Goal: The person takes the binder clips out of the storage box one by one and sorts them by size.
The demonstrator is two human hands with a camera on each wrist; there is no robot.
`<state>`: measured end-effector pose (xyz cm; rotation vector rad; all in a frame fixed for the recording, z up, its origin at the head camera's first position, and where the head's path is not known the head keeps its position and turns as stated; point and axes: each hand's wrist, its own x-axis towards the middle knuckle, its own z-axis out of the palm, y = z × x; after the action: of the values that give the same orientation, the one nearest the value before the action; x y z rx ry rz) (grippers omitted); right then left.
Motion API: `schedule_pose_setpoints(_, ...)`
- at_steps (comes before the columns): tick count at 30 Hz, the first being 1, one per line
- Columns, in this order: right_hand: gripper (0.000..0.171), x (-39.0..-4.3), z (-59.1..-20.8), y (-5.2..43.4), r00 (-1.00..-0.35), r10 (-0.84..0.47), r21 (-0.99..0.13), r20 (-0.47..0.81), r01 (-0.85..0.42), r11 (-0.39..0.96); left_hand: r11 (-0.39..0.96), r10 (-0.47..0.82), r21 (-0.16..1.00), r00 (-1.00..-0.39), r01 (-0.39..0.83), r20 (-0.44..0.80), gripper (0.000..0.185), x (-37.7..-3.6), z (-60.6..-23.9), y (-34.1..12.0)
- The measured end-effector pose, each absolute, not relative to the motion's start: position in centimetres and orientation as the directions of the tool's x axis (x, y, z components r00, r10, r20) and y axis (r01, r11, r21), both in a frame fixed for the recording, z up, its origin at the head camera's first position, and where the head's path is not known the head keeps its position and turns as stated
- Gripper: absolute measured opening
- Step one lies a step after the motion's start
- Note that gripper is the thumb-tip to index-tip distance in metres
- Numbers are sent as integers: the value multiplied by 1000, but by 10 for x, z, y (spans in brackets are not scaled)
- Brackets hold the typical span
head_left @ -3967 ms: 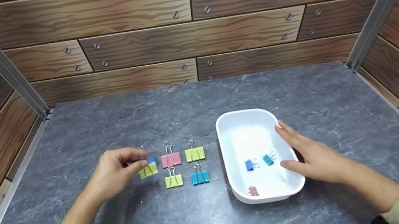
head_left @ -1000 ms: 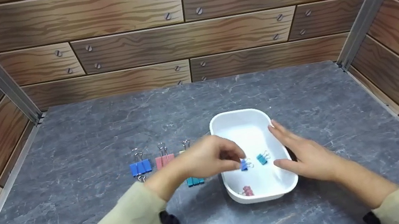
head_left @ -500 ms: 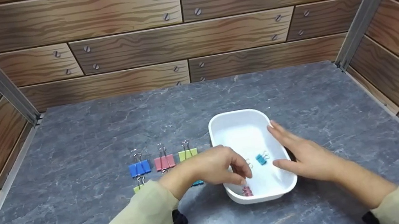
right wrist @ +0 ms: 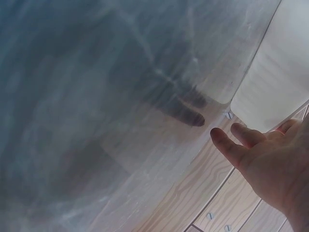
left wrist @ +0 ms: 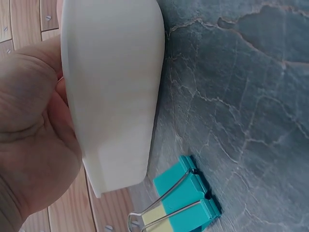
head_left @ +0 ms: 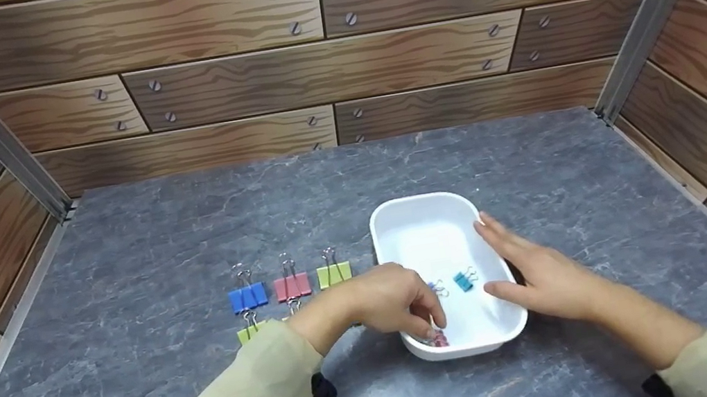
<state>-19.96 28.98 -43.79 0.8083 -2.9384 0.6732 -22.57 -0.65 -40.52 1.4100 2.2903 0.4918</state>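
The left hand (head_left: 393,301) reaches over the near-left rim of the white tray (head_left: 467,351), its thumb and fingers bent close together at the small pink clip (head_left: 442,339) in the tray's near end; whether they pinch it cannot be told. The right hand (head_left: 544,278) is spread against the tray's right side, thumb at the rim. Farther inside the tray lie a small teal clip (head_left: 464,281) and a small blue clip (head_left: 434,285), partly hidden. Left of the tray, larger blue (head_left: 248,297), pink (head_left: 293,286), yellow-green and teal clips (left wrist: 181,199) lie on the surface (head_left: 190,230).
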Motion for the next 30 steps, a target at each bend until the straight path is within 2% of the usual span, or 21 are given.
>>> schedule_pose_setpoints(15,86,-199,-437,289,-864,-483,-411,139,-494,766,457,888,418,-379,785,-259,13,-225,-401,3)
schedule_pose_setpoints(30,86,-200,-439,289,-861,-487,-401,145,-502,767,493,866,392,-395,777,-305,10,-225,-397,7)
